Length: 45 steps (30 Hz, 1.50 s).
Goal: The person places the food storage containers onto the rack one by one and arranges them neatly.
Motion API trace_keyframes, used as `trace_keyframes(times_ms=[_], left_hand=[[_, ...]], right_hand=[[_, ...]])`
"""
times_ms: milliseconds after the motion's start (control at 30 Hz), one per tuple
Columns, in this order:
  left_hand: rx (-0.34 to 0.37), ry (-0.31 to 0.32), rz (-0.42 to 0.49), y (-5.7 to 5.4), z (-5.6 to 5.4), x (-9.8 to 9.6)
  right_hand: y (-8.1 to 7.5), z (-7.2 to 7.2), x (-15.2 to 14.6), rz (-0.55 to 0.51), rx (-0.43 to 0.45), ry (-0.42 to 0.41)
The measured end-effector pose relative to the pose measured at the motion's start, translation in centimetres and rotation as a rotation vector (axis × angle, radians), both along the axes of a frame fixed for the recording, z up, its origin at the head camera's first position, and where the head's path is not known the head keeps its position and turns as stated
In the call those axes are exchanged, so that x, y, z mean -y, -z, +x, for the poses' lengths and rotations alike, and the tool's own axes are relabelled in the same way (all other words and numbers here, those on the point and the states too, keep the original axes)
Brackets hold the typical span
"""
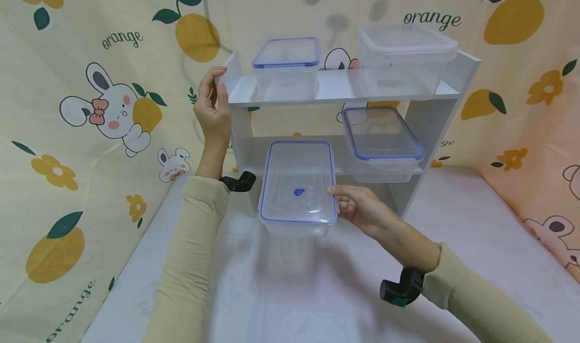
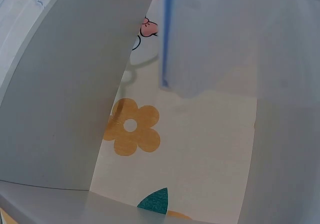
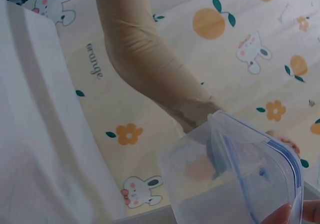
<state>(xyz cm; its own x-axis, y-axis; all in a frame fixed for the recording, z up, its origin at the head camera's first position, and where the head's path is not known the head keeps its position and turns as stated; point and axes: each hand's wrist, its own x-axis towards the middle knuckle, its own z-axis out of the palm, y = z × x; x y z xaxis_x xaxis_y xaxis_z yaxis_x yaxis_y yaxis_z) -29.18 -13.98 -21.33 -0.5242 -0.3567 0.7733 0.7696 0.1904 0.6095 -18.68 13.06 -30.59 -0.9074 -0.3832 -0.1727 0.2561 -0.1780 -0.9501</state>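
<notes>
In the head view, my right hand point(image 1: 362, 209) pinches the right edge of a clear plastic food container point(image 1: 296, 166), thumb on its lid. The container has a blue seal line and a small blue valve point(image 1: 298, 192). It overlaps the lower level of a white shelf unit point(image 1: 240, 116), its near end over the table, with a shadow beneath. In the right wrist view, fingertips point(image 3: 277, 215) meet the container's lid edge. My left hand point(image 1: 213, 111) is raised beside the shelf's upper left side, fingers loosely bent around nothing visible. The left wrist view does not show that hand.
A blue-rimmed box point(image 1: 287, 71) and a larger clear box point(image 1: 405, 63) stand on the top shelf. Another blue-rimmed container point(image 1: 382, 139) sits lower right, its front overhanging the shelf. The shelf stands on a white-covered table point(image 1: 290, 307) before a printed cloth backdrop point(image 1: 136, 182).
</notes>
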Motion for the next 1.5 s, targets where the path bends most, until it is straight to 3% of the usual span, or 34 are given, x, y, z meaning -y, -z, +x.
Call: trace_keyframes(times_ms=[600, 1500], left_hand=[[0.003, -0.012, -0.006, 0.0, -0.3, 0.2], [0.003, -0.019, -0.003, 0.2, -0.7, 0.2]], right_hand=[[-0.6, -0.9, 0.6, 0.016, 0.050, 0.017], [-0.9, -2.6, 1.4, -0.058, 0.137, 0.095]])
